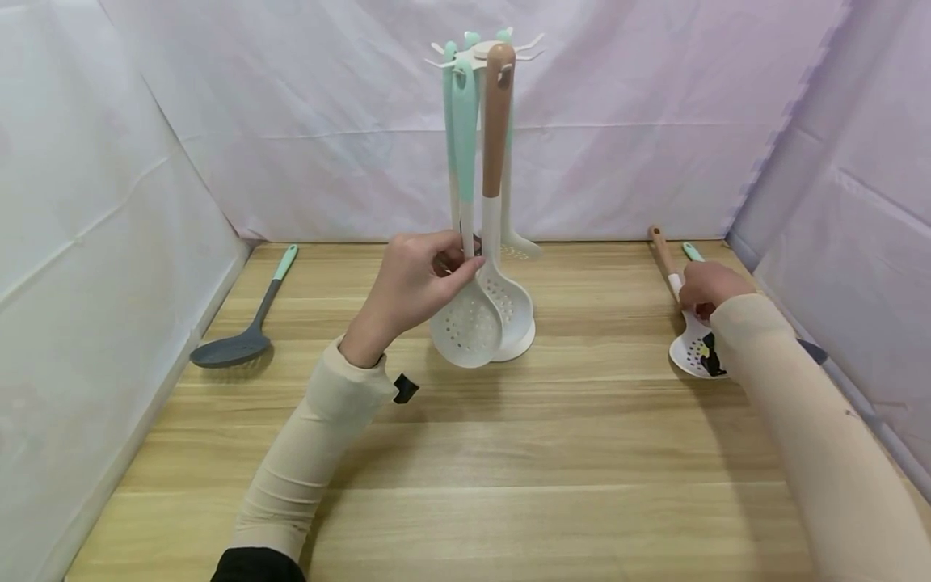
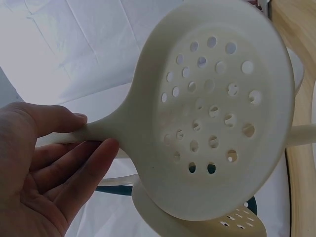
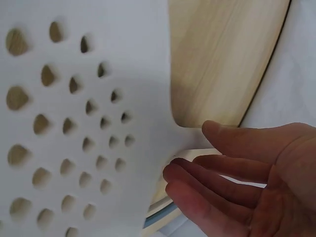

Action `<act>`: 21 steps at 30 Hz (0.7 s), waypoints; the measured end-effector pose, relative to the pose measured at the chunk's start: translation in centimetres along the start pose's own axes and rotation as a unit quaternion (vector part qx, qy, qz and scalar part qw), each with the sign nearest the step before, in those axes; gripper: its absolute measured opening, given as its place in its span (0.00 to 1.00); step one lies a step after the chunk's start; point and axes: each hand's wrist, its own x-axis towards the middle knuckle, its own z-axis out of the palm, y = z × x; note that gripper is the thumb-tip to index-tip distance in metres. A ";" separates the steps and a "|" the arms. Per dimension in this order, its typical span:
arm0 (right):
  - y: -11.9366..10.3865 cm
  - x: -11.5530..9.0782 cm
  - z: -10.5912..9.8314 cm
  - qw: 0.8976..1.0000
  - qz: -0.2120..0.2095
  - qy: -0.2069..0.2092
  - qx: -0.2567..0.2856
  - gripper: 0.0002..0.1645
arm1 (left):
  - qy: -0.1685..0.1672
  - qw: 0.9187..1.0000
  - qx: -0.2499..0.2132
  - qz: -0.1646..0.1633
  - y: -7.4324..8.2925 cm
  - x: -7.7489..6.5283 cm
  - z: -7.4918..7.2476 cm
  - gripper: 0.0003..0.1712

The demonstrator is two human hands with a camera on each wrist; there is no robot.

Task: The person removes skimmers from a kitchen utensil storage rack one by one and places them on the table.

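At the centre, a white utensil rack (image 1: 483,53) carries several hanging tools. My left hand (image 1: 416,279) pinches the neck of a white skimmer (image 1: 465,331) with a mint handle, whose top end is at a rack hook. The left wrist view shows the skimmer's perforated bowl (image 2: 207,108) beyond my thumb and fingers. Over on the right, my right hand (image 1: 716,284) pinches the neck of another white skimmer (image 1: 684,353), this one with a brown handle, close over the table. Its holed bowl (image 3: 98,123) fills much of the right wrist view; my forearm partly covers it from above.
A brown-handled white skimmer (image 1: 498,121) hangs beside the mint one, with a slotted white tool (image 1: 522,246) behind. At left lies a dark grey mint-handled utensil (image 1: 233,349). Another mint handle (image 1: 692,251) is partly hidden by my right arm. White cloth walls (image 1: 327,121) border the wooden table (image 1: 509,485).
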 end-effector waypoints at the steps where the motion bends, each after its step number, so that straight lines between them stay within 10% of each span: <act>1: -0.1 -0.1 -0.1 1.000 -0.003 0.000 0.001 0.14 | 0.000 1.000 -0.001 -0.001 0.0 0.0 0.0 0.07; 6: -0.4 -0.2 -0.9 0.995 -0.050 0.080 0.021 0.18 | 0.001 1.000 -0.002 0.000 0.1 0.0 -0.1 0.07; 11: -1.8 -0.3 -1.9 0.968 -0.115 0.197 0.100 0.30 | 0.004 1.000 0.002 0.003 0.1 -0.2 -0.1 0.06; 21: -5.0 -1.7 -3.0 0.945 -0.170 0.261 0.106 0.23 | 0.025 0.999 -0.015 0.012 0.6 0.5 -0.3 0.05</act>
